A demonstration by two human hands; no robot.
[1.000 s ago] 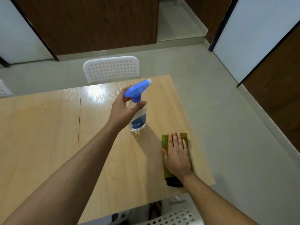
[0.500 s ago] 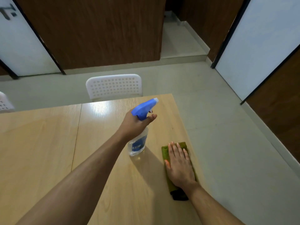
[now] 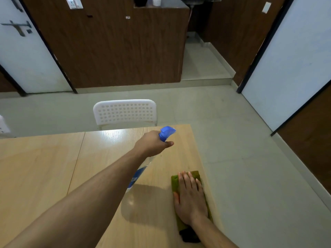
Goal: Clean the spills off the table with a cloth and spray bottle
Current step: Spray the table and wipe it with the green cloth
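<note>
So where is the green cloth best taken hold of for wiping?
Judging by its pose, the green cloth lies flat by the table's right edge, under the right hand. Best pressed from above with a flat palm, or pinched at its exposed far end.

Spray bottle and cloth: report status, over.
Left hand shut on spray bottle, lifted and tilted over the table. Right hand open, flat on green cloth near the table's right edge. No spill visible; nothing in the way.
</note>
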